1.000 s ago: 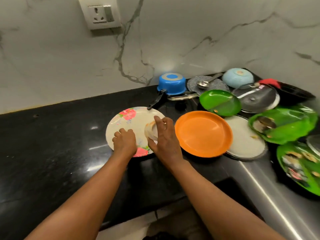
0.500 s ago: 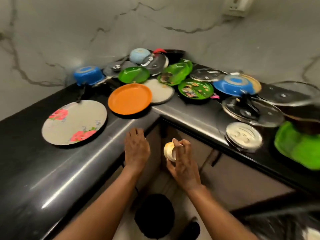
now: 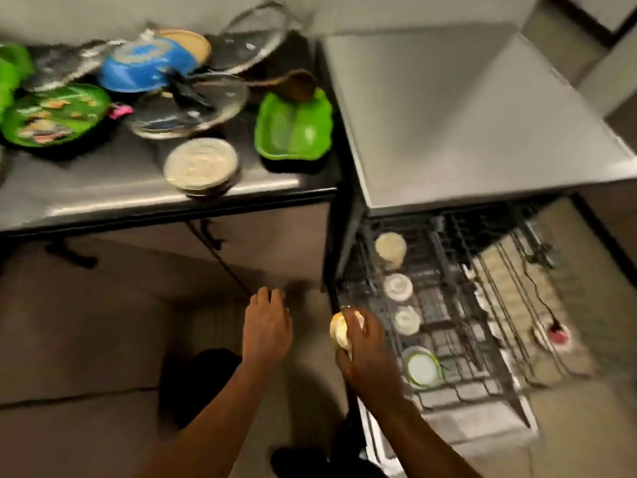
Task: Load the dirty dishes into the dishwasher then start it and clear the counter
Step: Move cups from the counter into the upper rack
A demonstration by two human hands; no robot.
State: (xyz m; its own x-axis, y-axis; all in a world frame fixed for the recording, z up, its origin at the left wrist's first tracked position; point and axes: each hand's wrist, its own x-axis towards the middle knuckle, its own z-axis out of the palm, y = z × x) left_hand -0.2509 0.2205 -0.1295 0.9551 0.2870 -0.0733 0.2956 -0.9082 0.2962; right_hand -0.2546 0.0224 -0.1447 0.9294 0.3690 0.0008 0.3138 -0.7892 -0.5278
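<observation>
Swung from the black counter to an open dishwasher rack (image 3: 448, 305) at three o'clock; small pale glass cup (image 3: 339, 331) carried beside it.

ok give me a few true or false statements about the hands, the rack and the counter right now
1. The right hand grips a small cup. True.
2. The left hand carries a plate. False: it holds nothing, fingers relaxed.
3. The pulled-out dishwasher rack already has cups standing along its left side. True.
4. The green tray sits in the rack. False: it lies on the counter.
5. The cup in the right hand is already set in the rack. False: it is beside the rack's left edge, not yet placed.
</observation>
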